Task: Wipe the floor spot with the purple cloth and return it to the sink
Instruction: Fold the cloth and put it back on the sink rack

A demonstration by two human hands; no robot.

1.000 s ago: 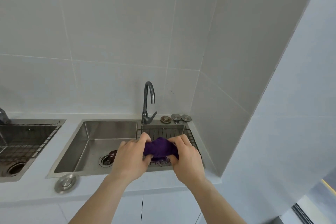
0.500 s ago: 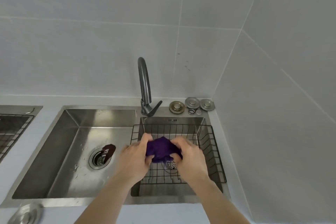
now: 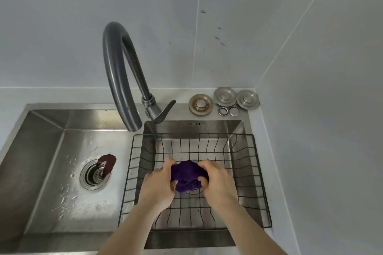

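Observation:
The purple cloth (image 3: 187,175) is bunched into a ball between both hands. My left hand (image 3: 158,185) grips its left side and my right hand (image 3: 217,182) grips its right side. They hold it low inside the black wire basket (image 3: 251,172), which sits in the right basin of the steel sink (image 3: 45,122). Whether the cloth touches the basket floor I cannot tell; my hands hide its underside.
A dark grey faucet (image 3: 122,72) arches over the divider between the basins. The left basin has a drain strainer (image 3: 94,175) with a dark brown object (image 3: 107,162) on its edge. Several metal drain caps (image 3: 224,98) lie on the counter by the tiled corner.
The view has closed in on the sink and tilted down. Both hands have carried the cloth from above the sink's front edge down into the wire basket.

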